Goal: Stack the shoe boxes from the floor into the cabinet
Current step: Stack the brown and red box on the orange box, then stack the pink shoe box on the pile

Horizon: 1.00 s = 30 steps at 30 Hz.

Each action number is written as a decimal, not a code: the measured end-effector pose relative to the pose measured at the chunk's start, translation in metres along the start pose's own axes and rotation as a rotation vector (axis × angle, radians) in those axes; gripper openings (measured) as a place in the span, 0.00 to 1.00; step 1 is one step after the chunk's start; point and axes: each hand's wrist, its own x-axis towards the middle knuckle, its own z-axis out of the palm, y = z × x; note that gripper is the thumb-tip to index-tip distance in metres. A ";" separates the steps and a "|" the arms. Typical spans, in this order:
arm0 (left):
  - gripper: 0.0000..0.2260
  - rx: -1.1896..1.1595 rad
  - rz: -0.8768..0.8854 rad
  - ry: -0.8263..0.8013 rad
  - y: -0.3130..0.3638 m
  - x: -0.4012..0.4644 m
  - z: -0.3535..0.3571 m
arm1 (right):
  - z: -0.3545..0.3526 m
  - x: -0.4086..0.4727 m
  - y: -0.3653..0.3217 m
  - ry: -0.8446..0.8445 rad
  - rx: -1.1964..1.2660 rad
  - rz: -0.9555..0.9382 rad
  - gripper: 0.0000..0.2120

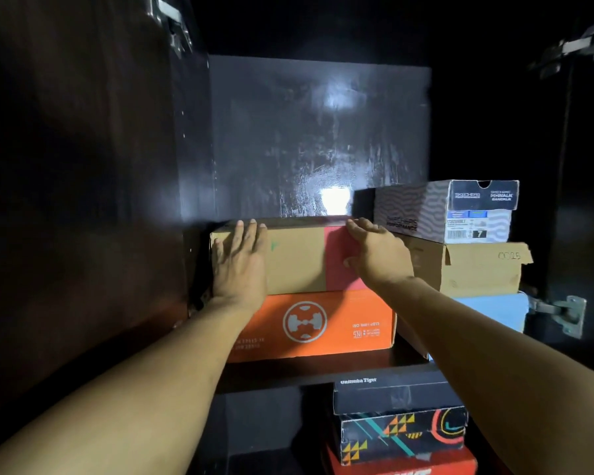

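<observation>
Inside the dark wooden cabinet point(83, 200), on its upper shelf point(316, 370), a plain brown cardboard box with a red panel point(299, 262) sits on top of an orange box point(323, 325). The orange box carries a white round emblem and small white print, of which "ISO" and "SNI" can be read. The left hand point(239, 265) lies flat against the brown box's front near its left end, fingers straight and reaching the top edge, its grip wide. The right hand point(379, 252) presses on the red panel with fingers extended over the top edge, grip likewise wide.

Just beside this pile, to the right, stands another: a grey wavy-patterned box point(446, 210) printed "SKECHERS PERFORMANCE" and "GOwalk", with a barcode label and a "7", on a worn brown cardboard box point(474, 269) with handwritten digits on its torn flap, on a pale blue box point(494, 310).

On the lower level, a matte black box point(391, 394) marked "Onitsuka Tiger" tops a black box with yellow triangles and teal stripes point(402, 435), over a red box point(402, 466). Metal hinges point(563, 311) shine at the door edges, and the glossy back panel point(319, 138) reflects light.
</observation>
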 end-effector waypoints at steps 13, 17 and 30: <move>0.42 0.089 -0.006 -0.050 0.018 -0.007 -0.007 | -0.015 -0.004 0.002 -0.167 -0.061 0.035 0.40; 0.25 -0.031 0.135 0.089 0.051 -0.017 -0.018 | -0.044 -0.024 0.017 -0.176 -0.075 0.042 0.26; 0.18 -0.435 0.617 -0.976 0.273 -0.105 -0.056 | -0.206 -0.232 0.135 -0.608 -0.133 0.475 0.24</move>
